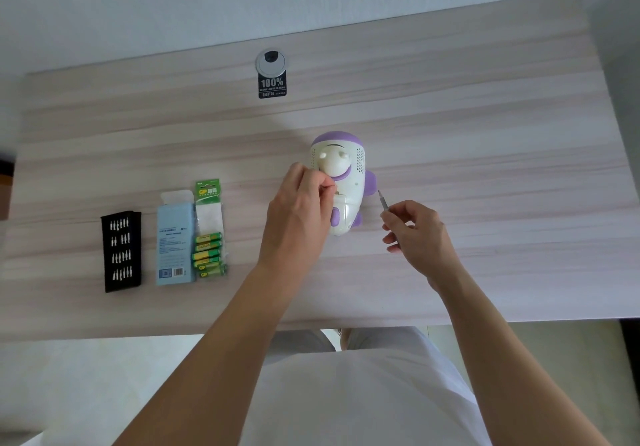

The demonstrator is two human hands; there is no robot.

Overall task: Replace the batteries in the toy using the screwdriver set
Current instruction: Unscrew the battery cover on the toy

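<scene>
A white and purple toy [346, 175] lies on the wooden desk [485, 134], its underside facing up. My left hand [298, 210] is at the toy's left side, thumb and fingertips pinching at the edge of a small panel; what they pinch is too small to tell. My right hand [415, 231] holds a thin grey screwdriver [383, 203] to the right of the toy, its tip pointing up-left and clear of the toy. A green pack of batteries [209, 237] lies at the left.
A black tray of screwdriver bits [122, 251] lies far left, with a light blue box [174, 244] between it and the batteries. A round cable grommet [271, 61] with a black sticker [272, 86] sits at the back. The desk's front edge runs just below my forearms.
</scene>
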